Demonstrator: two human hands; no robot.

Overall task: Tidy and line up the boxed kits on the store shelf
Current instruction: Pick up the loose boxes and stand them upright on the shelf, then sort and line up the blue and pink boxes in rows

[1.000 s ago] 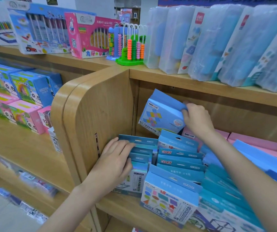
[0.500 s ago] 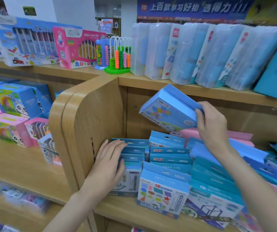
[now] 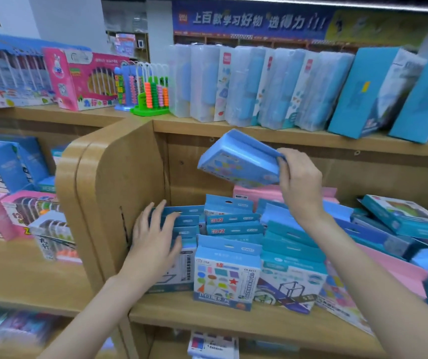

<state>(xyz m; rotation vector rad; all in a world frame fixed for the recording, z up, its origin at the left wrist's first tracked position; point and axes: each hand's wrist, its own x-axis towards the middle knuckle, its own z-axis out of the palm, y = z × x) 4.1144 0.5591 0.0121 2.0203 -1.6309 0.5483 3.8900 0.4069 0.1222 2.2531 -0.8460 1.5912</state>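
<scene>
left hand [image 3: 153, 239]: my palm down, fingers spread and flat, pointing up and away from me, nothing gripped
left arm: my bare forearm comes in from the bottom left, wrist straight
right hand [image 3: 299, 181]: raised above my left, back of hand toward me, fingers [image 3: 284, 161] curled in a pinch
right arm: my bare forearm rises from the bottom right corner, wrist bent slightly left
spacing: my 2 hands well apart

A stationery and toy shop. Wooden shelves [image 3: 272, 321] hold rows of boxed kits [image 3: 227, 277], with abacus toys [image 3: 153, 95] at 11 o'clock and a promotional banner [image 3: 254, 22] at 12.
</scene>
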